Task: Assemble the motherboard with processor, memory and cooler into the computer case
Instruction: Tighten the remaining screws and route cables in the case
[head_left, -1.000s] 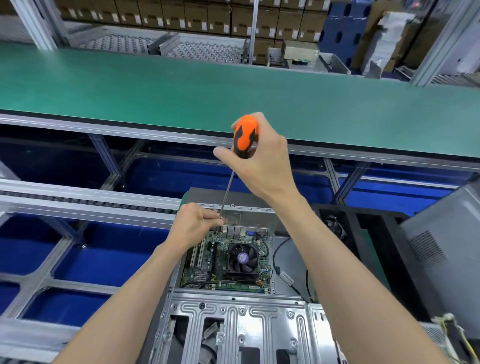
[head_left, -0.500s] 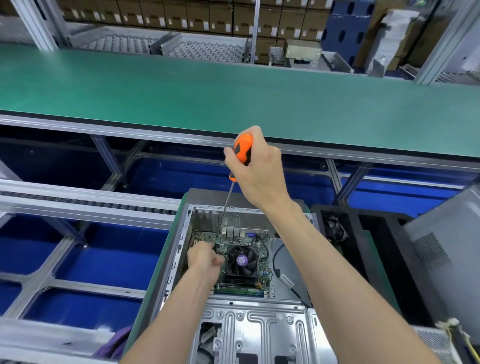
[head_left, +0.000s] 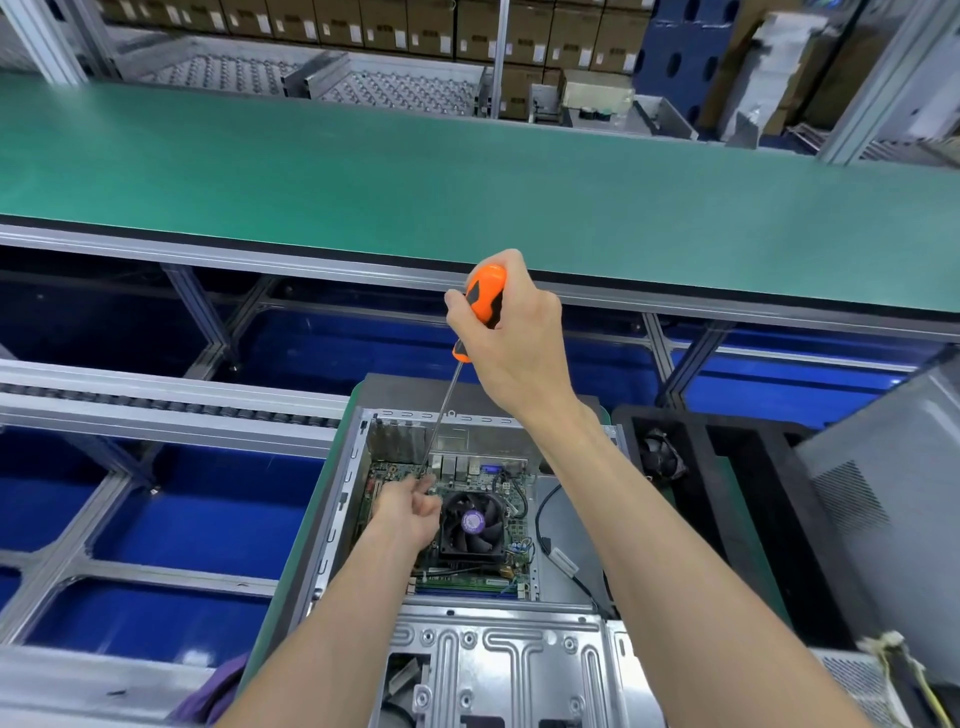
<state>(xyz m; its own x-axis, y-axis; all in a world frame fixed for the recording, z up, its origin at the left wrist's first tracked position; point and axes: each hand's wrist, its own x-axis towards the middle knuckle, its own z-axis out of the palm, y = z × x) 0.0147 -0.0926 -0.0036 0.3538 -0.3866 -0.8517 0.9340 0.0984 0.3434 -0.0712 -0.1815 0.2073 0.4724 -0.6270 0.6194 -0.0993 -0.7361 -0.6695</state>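
2 hands on 1 screw: left hand (head_left: 410, 506) pinches at the screwdriver tip on the motherboard (head_left: 470, 486), seated in the case (head_left: 343, 499) left of the cooler fan (head_left: 475, 522). Right hand (head_left: 511, 338) grips the orange screwdriver (head_left: 482, 301). Shaft's tilted; I'd square it up, press down, then turn.

Electronics assembly line in a factory: a long green conveyor belt (head_left: 467, 171) on aluminium framing (head_left: 197, 306), roller racks (head_left: 363, 85) behind it, stacked cardboard cartons (head_left: 363, 26), and blue bins (head_left: 208, 514) beneath.
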